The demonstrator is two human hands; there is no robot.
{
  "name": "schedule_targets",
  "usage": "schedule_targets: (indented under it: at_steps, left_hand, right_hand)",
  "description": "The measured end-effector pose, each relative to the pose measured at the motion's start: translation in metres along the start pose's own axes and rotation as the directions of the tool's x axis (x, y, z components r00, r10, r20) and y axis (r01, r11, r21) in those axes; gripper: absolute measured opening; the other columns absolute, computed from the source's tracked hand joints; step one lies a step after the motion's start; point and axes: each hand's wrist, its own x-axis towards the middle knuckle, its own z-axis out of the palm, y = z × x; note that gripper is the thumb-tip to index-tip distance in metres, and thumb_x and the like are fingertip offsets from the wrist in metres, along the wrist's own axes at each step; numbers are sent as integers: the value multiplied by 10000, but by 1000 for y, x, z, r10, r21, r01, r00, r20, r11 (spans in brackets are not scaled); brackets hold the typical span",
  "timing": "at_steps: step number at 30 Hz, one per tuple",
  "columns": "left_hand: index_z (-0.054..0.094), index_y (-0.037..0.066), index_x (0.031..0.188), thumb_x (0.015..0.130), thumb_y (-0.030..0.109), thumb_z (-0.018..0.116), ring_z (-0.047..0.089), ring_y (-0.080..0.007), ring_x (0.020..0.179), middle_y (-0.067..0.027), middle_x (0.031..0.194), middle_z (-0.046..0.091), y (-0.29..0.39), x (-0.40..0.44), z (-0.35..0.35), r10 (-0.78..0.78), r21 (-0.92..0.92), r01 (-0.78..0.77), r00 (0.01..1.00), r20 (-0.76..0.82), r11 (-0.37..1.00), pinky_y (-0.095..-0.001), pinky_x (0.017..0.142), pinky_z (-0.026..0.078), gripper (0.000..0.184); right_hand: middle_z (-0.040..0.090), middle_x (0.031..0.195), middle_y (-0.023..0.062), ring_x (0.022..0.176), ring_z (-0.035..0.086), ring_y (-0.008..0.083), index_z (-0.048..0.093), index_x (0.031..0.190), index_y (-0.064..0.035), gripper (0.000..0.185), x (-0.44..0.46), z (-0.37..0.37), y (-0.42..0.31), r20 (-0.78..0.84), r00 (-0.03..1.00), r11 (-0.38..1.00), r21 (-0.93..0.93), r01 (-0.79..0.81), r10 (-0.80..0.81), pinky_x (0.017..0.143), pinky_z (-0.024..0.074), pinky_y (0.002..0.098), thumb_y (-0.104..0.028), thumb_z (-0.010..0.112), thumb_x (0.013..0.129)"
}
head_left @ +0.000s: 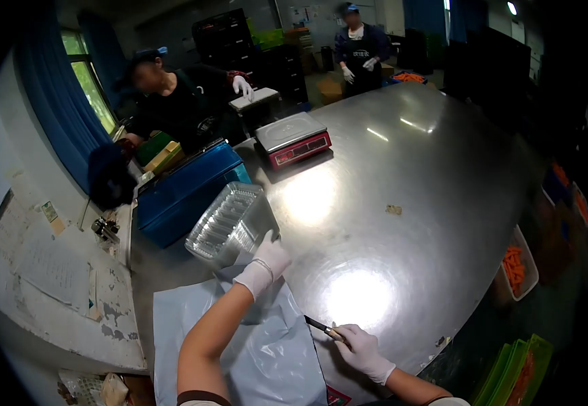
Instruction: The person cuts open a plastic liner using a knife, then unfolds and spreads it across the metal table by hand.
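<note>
My left hand, in a white glove, is closed at the near right corner of a stack of clear plastic trays. Exactly how its fingers grip the stack is partly hidden. A large grey plastic bag lies crumpled below the trays and under my left forearm, one fold reaching up to the stack. Lower right, my gloved right hand is wrapped around the handle of a knife. Its dark blade points up and left, with the tip by the bag's right edge.
Beyond the trays stand a blue box and a red weighing scale on the metal table. A bin of carrots and green crates are off the right edge. Two people are behind the table.
</note>
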Motion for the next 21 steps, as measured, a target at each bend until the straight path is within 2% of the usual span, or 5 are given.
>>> schedule_targets:
  at_steps: [3,5,9,12,21]
  left_hand:
    - [675,120,843,758,142,588,586,-227,949,-45,818,629,11,9,1,37,89,-5,930,-366,996,-420,966,393,123]
    - [650,100,878,764,149,609,588,-245,920,-69,809,626,26,-13,-11,-331,-360,93,650,-685,928,-423,894,431,131]
    - [566,30,1131,775,266,660,564,-322,986,-125,997,630,85,-106,-25,-472,-695,293,878,-76,656,-446,862,448,437]
    - [337,-129,1335,804,439,624,345,-467,1278,-308,1367,378,120,-124,-1,-475,-623,307,872,-119,720,-516,1043,291,828]
    - [191,-154,1388,836,588,494,186,-429,1379,-322,1466,197,156,-110,28,-502,-570,434,864,43,698,-582,1078,168,973]
  right_hand:
    - [625,968,65,733,644,254,621,1097,-132,287,-1,6,-1,49,992,988,102,-118,114,626,521,335,-144,630,811]
    - [622,966,78,740,641,265,610,1120,-125,308,-2,8,1,90,983,973,152,-173,161,630,518,338,-141,624,813]
    - [577,1021,154,855,610,347,539,1210,-88,387,-10,19,3,86,994,980,181,-86,72,726,506,391,-156,592,833]
    - [553,1074,186,883,594,370,499,1257,-54,430,-9,9,-20,179,975,941,287,-182,134,771,492,396,-93,568,834]
    - [570,1067,165,873,612,343,536,1196,-61,370,40,1,-41,117,993,985,174,-3,-17,722,518,386,-71,565,828]
